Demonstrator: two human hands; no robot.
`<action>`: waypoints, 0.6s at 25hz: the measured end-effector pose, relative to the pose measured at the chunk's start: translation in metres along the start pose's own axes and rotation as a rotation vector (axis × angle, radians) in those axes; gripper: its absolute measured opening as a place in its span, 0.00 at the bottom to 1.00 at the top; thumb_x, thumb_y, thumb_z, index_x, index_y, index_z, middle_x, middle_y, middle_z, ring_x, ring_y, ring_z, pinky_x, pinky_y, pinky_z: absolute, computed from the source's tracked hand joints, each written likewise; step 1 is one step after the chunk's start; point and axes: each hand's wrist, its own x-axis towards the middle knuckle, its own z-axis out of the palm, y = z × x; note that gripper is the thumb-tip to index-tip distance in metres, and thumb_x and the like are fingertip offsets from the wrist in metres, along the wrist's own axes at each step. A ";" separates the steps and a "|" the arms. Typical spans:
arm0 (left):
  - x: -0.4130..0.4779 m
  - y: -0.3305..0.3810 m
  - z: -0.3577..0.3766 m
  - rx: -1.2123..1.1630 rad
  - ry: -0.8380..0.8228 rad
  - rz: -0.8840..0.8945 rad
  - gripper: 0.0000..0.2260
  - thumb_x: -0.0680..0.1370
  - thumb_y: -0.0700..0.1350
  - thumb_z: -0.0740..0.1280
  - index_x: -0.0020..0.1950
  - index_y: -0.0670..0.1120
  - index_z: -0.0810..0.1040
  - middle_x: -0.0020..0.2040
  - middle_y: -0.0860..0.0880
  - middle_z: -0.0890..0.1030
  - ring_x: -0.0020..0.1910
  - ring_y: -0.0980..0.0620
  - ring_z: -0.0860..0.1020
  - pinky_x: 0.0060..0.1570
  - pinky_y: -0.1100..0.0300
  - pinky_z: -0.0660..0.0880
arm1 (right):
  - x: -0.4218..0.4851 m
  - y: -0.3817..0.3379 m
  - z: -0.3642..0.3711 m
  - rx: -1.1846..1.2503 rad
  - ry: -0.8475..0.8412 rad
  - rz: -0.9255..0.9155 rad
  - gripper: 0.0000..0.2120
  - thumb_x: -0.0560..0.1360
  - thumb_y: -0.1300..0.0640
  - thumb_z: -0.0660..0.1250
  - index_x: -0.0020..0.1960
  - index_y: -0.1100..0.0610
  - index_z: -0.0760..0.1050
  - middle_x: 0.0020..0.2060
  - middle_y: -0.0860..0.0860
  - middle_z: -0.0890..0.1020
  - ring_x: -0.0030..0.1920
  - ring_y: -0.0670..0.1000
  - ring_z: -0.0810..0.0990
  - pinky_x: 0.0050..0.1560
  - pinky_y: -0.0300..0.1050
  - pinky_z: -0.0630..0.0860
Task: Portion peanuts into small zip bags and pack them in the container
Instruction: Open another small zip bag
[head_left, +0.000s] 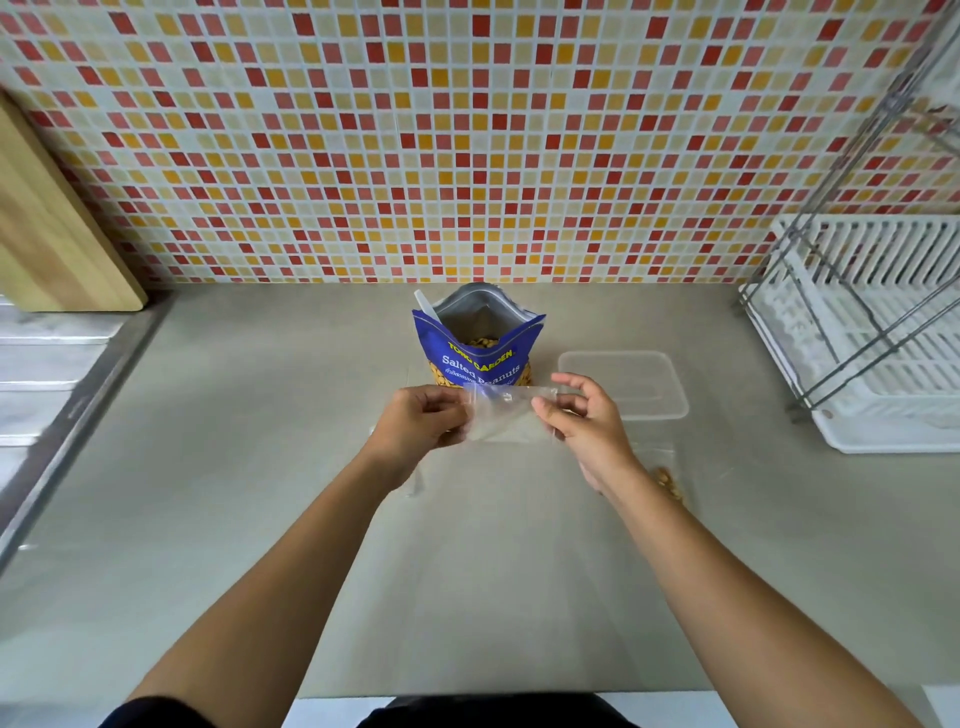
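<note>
A small clear zip bag (503, 415) is held above the counter between both hands. My left hand (415, 423) pinches its left edge and my right hand (584, 413) pinches its right top corner. Behind it stands an open blue bag of salted peanuts (480, 345) with a white spoon handle (427, 306) sticking out. A clear plastic container (634, 384) sits to the right of the peanut bag. Another zip bag with peanuts (667, 480) lies on the counter, partly hidden by my right forearm. More clear bags (415, 480) lie under my left wrist.
A white dish rack (872, 332) with a metal frame stands at the right. A wooden cutting board (47, 228) leans on the tiled wall at the left, beside a steel sink drainboard (47, 364). The grey counter (260, 467) ends near my body.
</note>
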 end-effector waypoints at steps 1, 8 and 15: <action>0.001 0.001 0.000 0.070 0.041 0.022 0.06 0.74 0.32 0.67 0.43 0.41 0.80 0.35 0.43 0.77 0.32 0.49 0.75 0.35 0.65 0.79 | 0.000 -0.002 0.001 0.015 -0.017 -0.001 0.16 0.71 0.67 0.69 0.55 0.55 0.71 0.33 0.49 0.79 0.26 0.41 0.75 0.29 0.33 0.70; -0.004 0.010 0.002 0.216 0.120 0.041 0.08 0.73 0.32 0.66 0.38 0.43 0.80 0.34 0.43 0.79 0.29 0.51 0.76 0.34 0.67 0.78 | -0.002 -0.005 0.001 0.108 -0.031 0.006 0.14 0.74 0.66 0.66 0.58 0.55 0.70 0.33 0.47 0.83 0.34 0.41 0.80 0.39 0.36 0.74; -0.006 0.028 -0.001 0.340 0.086 0.081 0.06 0.72 0.36 0.67 0.39 0.44 0.81 0.32 0.49 0.80 0.30 0.56 0.78 0.30 0.70 0.71 | -0.009 -0.020 0.000 -0.727 -0.028 -0.770 0.31 0.66 0.44 0.73 0.63 0.59 0.71 0.59 0.50 0.74 0.61 0.45 0.71 0.64 0.31 0.62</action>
